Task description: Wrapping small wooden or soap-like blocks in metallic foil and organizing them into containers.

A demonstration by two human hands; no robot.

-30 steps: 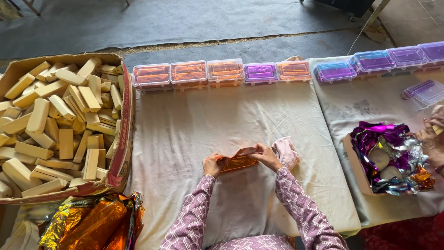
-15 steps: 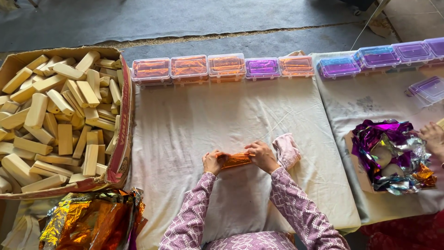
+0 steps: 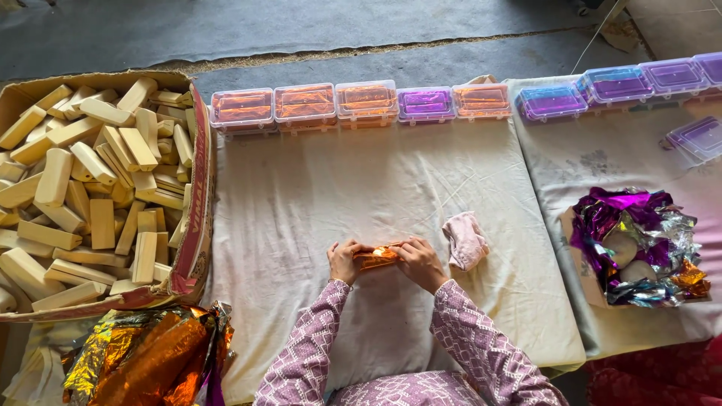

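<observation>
A white cloth (image 3: 361,188) covers the floor. At its centre, the left hand (image 3: 344,261) and right hand (image 3: 418,263) are both clamped on 1 orange foil-wrapped bar (image 3: 376,257). Risk: excess finger pressure could tear the foil.

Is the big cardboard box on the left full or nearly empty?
Full. The cardboard box is heaped with pale bars up to its rim, hiding its bottom; its top flaps are open.
</observation>
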